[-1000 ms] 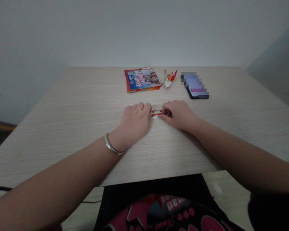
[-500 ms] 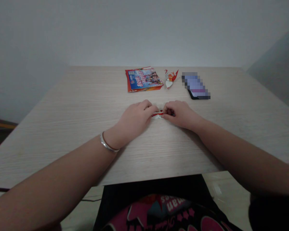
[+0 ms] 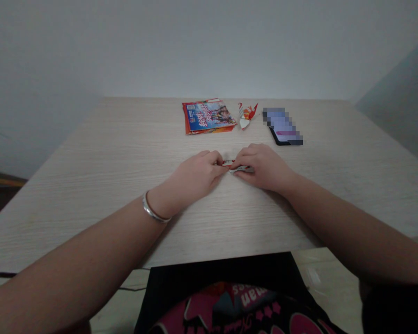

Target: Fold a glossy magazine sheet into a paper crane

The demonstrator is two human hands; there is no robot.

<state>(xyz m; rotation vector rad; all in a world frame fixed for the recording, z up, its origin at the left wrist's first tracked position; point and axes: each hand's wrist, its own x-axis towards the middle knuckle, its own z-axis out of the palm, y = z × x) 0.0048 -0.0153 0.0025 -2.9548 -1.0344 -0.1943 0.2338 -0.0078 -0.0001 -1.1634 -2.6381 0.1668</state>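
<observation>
Between my two hands, low over the table, is a narrow folded strip of red and white paper [image 3: 229, 163]. My left hand [image 3: 202, 172] pinches its left end, thumb toward me and fingers curled behind. My right hand [image 3: 263, 166] has the right end closed between thumb and fingers, and a pale flap shows between them. Fingers cover much of the paper, so its full shape is hidden. A silver bangle [image 3: 149, 208] circles my left wrist.
Beyond my hands lies a stack of printed colour leaflets [image 3: 209, 116]. Right of it stands a folded red and white paper figure [image 3: 247, 115], then a black-edged phone [image 3: 284, 127] with a blurred screen. The wooden table [image 3: 125, 139] meets a wall at the back.
My right fingers have shifted along the paper and now pinch a pale flap. My left thumb has moved slightly right, closer to my right hand. The other things stay put.
</observation>
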